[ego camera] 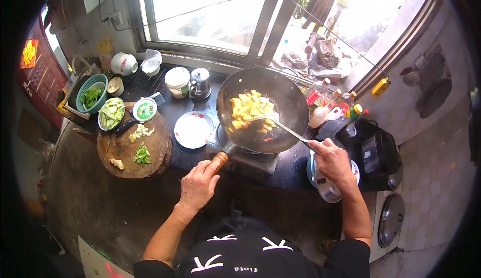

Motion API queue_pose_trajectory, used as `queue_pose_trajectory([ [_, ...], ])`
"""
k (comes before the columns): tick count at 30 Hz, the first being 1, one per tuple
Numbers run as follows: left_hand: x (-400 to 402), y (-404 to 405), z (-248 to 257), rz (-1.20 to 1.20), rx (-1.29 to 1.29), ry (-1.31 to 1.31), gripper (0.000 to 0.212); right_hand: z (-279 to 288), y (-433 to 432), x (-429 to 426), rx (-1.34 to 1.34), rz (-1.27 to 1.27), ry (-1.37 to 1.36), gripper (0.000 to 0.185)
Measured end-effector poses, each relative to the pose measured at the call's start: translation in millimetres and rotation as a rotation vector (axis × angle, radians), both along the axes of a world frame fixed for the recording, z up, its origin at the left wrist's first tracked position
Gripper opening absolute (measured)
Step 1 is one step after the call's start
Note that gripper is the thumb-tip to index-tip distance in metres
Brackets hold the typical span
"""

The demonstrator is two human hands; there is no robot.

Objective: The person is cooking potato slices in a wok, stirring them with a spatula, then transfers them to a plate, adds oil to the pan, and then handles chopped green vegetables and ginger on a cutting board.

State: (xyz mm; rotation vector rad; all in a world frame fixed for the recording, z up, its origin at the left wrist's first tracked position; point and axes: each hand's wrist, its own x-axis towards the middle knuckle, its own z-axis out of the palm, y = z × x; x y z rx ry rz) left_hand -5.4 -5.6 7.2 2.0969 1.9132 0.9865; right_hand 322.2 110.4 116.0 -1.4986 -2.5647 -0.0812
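My left hand (200, 183) grips the wooden handle (221, 159) of a dark wok (240, 80) on a stove (259, 162). In the wok lie yellow chunks of food (248, 107) with bits of red chili (267, 139). My right hand (333, 161) is closed around the handle of a metal spatula (291, 130), whose blade touches the yellow chunks. Left of the wok stands a white plate (193, 129) with a flowered rim. Further left, a round wooden chopping board (124, 142) bears chopped garlic (143, 130), cut green pieces (142, 154), ginger (117, 163) and a black-handled knife (126, 126).
Several bottles (334, 103) crowd the counter right of the wok. A metal basin (327, 187) sits below my right hand, beside a black appliance (379, 154). At left are a teal basket (84, 103) of greens, a bowl of sliced vegetable (111, 113), a white jar (177, 83) and a metal pot (200, 84).
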Motion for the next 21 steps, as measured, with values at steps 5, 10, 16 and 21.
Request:
queue_pose_trajectory([
  [5,0,-3,-3,0.031,0.001,-0.027,0.041,40,-7,-2,0.040,-0.051,-0.184,0.030],
  [10,3,1,2,-0.001,0.004,-0.031,0.041,1,15,-10,0.062,0.032,-0.127,0.027],
  [16,0,-2,-2,0.020,0.003,-0.021,0.042,18,-4,-29,-0.023,0.061,0.034,0.030],
  [21,2,0,1,0.009,-0.010,-0.075,0.039,-11,8,-41,0.059,0.014,-0.093,0.027],
])
